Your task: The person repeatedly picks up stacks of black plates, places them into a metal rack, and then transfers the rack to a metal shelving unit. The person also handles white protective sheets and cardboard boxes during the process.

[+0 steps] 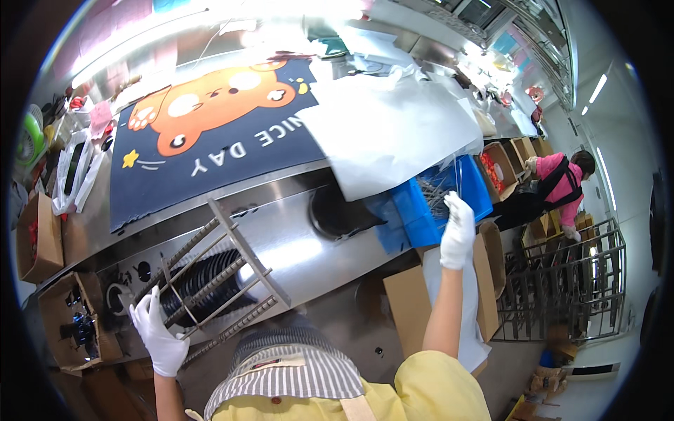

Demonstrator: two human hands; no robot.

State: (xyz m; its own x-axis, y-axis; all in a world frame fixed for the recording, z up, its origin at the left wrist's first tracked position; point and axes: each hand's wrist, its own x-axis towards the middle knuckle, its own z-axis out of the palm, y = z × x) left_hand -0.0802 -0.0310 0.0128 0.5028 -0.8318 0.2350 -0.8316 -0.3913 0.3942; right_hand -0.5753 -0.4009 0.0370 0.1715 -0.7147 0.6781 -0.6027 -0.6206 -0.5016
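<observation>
My left hand (160,337), in a white glove, is at the lower end of a metal rod rack (247,252); its fingers touch or grip the frame, partly hidden. Inside the rack lies a stack of black discs or rings (210,279). Out to the right, my right hand (457,231), also white-gloved, is raised at the front of a blue plastic bin (416,221) that holds many thin metal rods (434,192). Whether a thin rod is between its fingers is unclear.
A navy mat with an orange bear (263,152) and white sheets (389,131) cover the bench. Cardboard boxes stand at left (47,247) and below the blue bin (408,305). At right, a person in pink (561,173) is beside a metal rack cart (563,284).
</observation>
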